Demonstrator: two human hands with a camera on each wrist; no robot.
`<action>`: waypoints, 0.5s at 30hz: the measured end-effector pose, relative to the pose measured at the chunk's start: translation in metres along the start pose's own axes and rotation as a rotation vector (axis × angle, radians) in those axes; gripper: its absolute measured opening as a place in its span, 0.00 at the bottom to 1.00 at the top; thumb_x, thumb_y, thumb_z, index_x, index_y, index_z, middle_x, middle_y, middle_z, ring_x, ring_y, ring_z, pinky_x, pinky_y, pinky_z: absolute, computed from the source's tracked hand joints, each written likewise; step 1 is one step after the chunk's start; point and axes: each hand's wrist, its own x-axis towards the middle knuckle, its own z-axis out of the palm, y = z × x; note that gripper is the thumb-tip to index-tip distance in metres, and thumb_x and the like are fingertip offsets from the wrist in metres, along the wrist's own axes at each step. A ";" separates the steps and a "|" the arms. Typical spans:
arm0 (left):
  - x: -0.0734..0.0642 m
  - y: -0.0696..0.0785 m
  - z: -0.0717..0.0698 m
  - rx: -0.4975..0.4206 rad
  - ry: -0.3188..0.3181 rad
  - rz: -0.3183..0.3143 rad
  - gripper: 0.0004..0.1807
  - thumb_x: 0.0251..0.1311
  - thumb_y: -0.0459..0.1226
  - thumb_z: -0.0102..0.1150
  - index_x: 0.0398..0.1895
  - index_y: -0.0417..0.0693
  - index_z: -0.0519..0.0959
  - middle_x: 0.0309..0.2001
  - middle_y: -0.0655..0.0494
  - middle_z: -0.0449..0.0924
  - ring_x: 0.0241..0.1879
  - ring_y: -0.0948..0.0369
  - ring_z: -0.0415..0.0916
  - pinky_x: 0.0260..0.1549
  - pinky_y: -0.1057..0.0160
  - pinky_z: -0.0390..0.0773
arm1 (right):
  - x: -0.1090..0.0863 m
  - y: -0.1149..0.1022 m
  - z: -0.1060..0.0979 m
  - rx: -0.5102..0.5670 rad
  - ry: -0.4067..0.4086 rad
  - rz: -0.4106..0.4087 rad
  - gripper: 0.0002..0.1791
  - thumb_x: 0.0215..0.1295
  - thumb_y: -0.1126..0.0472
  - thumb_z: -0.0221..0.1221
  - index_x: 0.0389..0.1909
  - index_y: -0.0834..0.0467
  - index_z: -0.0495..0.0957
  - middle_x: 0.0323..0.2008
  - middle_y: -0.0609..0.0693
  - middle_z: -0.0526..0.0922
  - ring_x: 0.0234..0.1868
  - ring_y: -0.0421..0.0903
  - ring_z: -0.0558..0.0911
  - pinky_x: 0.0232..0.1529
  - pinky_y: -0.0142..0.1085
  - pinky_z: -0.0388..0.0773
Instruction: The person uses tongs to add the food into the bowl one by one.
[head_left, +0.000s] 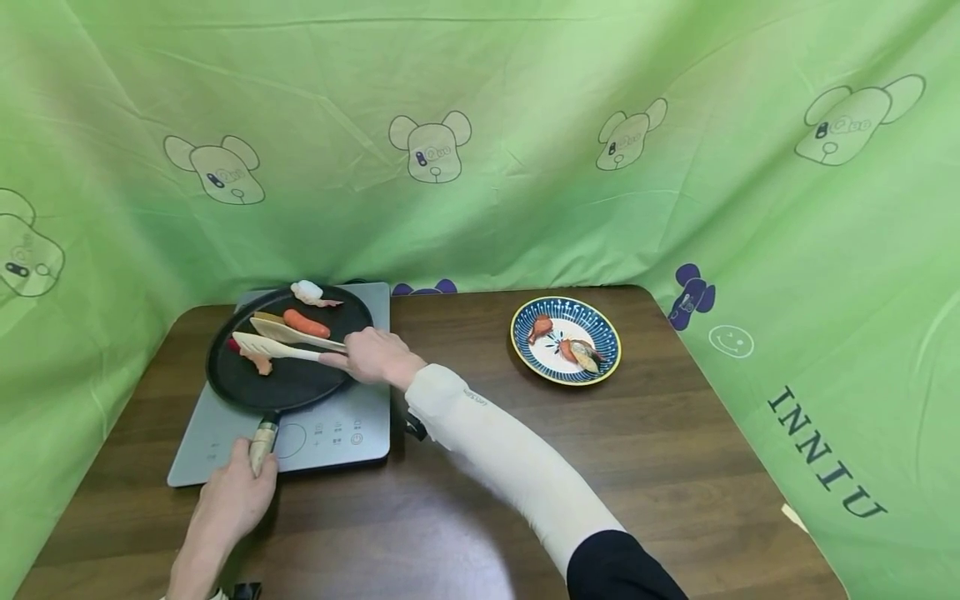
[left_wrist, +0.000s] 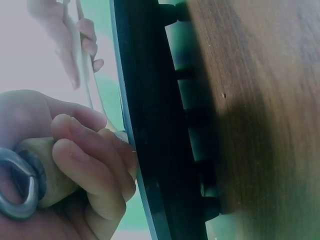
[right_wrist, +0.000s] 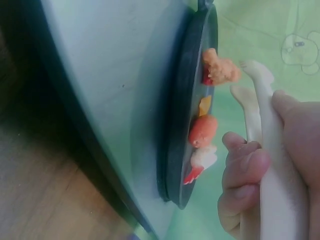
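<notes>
Your left hand (head_left: 238, 493) is wrapped around the pan handle (head_left: 263, 444), covering its lower part up top; the left wrist view catches a metal ring (left_wrist: 31, 195) at its end. Your right hand (head_left: 375, 354) has its fingers closed around the pale tongs (head_left: 288, 347), tips apart over the black pan (head_left: 300, 387), which sits on the cooktop (head_left: 330, 437). The tongs partly hide a tan piece (head_left: 258, 362), a red bit (head_left: 233, 344) and a yellow piece (head_left: 268, 317), so contact's hard to call. The sausage (head_left: 306, 323) shows better. Your left wrist view's upper left is pretty washed out, fyi.
</notes>
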 end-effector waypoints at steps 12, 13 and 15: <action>0.001 -0.001 0.000 -0.001 -0.008 0.005 0.29 0.68 0.46 0.35 0.60 0.30 0.50 0.24 0.44 0.66 0.19 0.53 0.67 0.16 0.58 0.65 | -0.021 0.032 -0.016 0.030 0.075 -0.021 0.30 0.64 0.30 0.42 0.24 0.52 0.71 0.19 0.46 0.72 0.17 0.42 0.71 0.17 0.35 0.67; 0.001 -0.001 0.000 0.000 -0.008 0.006 0.29 0.68 0.46 0.35 0.60 0.30 0.50 0.24 0.44 0.66 0.19 0.53 0.67 0.16 0.58 0.65 | -0.022 0.036 -0.017 0.031 0.085 -0.016 0.29 0.63 0.29 0.43 0.24 0.51 0.71 0.19 0.46 0.71 0.17 0.42 0.71 0.17 0.35 0.67; 0.001 0.000 0.000 0.002 -0.012 0.007 0.29 0.68 0.46 0.35 0.59 0.30 0.50 0.24 0.44 0.66 0.19 0.53 0.67 0.16 0.58 0.65 | -0.027 0.045 -0.021 0.042 0.103 0.000 0.29 0.62 0.29 0.44 0.24 0.51 0.70 0.19 0.45 0.71 0.18 0.42 0.71 0.17 0.36 0.67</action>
